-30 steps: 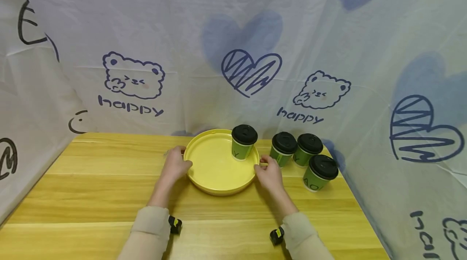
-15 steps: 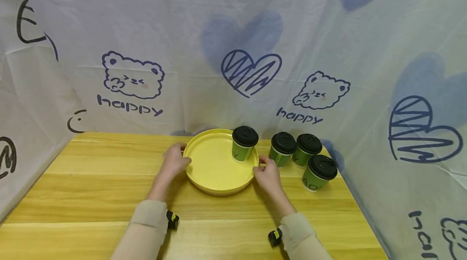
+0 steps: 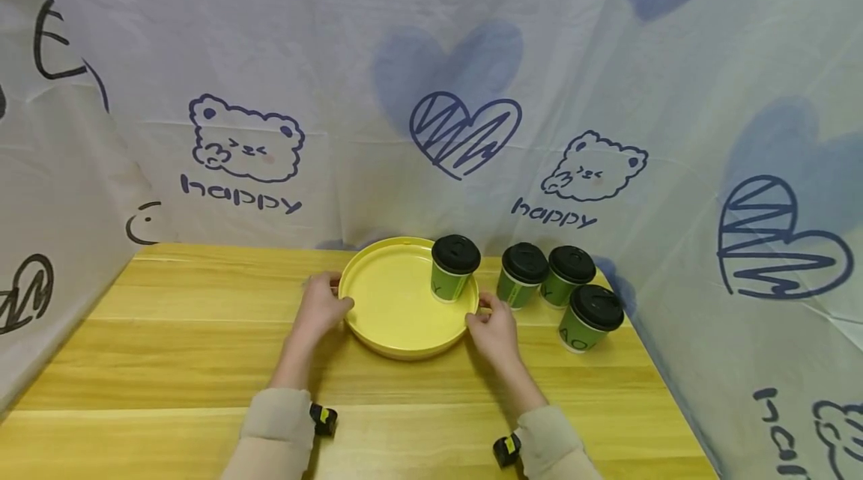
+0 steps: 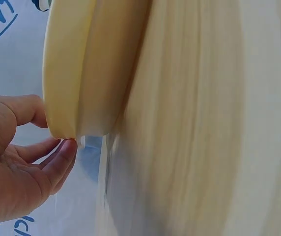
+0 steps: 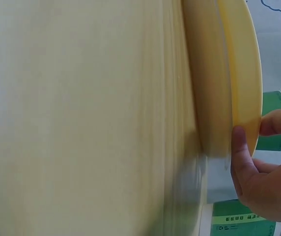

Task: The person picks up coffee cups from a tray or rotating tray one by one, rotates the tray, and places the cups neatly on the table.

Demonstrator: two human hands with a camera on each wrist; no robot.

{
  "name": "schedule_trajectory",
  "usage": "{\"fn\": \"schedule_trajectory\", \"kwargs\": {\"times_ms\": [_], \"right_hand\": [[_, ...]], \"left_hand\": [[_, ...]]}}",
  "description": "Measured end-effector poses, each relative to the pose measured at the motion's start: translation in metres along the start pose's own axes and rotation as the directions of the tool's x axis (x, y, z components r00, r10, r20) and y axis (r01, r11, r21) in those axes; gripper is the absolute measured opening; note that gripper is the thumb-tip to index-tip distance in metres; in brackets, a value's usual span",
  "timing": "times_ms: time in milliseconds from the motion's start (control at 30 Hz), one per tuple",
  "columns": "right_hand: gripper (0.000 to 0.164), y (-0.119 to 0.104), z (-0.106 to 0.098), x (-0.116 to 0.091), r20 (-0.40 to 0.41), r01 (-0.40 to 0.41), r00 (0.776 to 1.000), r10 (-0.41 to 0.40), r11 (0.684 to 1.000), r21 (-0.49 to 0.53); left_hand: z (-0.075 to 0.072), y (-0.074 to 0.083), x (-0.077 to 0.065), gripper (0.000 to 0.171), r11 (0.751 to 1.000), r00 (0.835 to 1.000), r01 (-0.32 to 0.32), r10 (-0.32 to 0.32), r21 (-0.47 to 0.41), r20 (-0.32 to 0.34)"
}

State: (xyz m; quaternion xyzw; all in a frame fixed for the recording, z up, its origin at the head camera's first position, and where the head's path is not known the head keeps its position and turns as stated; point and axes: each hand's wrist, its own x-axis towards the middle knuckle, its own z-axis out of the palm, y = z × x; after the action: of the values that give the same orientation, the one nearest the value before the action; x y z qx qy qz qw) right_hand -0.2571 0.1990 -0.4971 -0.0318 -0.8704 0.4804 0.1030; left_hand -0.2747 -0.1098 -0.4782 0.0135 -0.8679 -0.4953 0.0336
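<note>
A round yellow tray [image 3: 394, 300] with a raised rim lies near the table's back edge. On its right part stands an upright green paper cup [image 3: 449, 281] with a black lid. My left hand [image 3: 322, 306] pinches the tray's left side; in the left wrist view, its thumb lies over the rim [image 4: 64, 73] and other fingers touch the outer wall. On the opposite side my right hand [image 3: 495, 326] grips the rim between thumb and fingers, as the right wrist view also shows. Some fingertips of both hands are hidden behind the tray in the head view.
Three more lidded green cups stand right of the tray: one close to my right hand [image 3: 521, 281], one behind [image 3: 558, 287], one nearer [image 3: 583, 330]. A printed cloth [image 3: 350, 90] hangs behind the wooden table [image 3: 202, 360].
The cup on the tray has shifted slightly right and towards me. Both hands keep their hold on the rim, with only tiny movement. The other cups stand where they were.
</note>
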Motion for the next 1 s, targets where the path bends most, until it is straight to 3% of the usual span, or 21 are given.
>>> {"fn": "schedule_trajectory", "kwargs": {"times_ms": [400,1000], "right_hand": [[0.051,-0.004,0.0,-0.01,0.003,-0.014,1.0,0.014,1.0,0.024],[0.05,0.0,-0.005,0.011,0.039,-0.052,0.998,0.051,0.999,0.016]], "left_hand": [[0.003,0.001,-0.009,0.06,0.998,0.999,0.05,-0.051,-0.029,-0.01],[-0.002,0.003,0.007,0.061,0.999,0.999,0.036,-0.036,0.004,0.039]]}}
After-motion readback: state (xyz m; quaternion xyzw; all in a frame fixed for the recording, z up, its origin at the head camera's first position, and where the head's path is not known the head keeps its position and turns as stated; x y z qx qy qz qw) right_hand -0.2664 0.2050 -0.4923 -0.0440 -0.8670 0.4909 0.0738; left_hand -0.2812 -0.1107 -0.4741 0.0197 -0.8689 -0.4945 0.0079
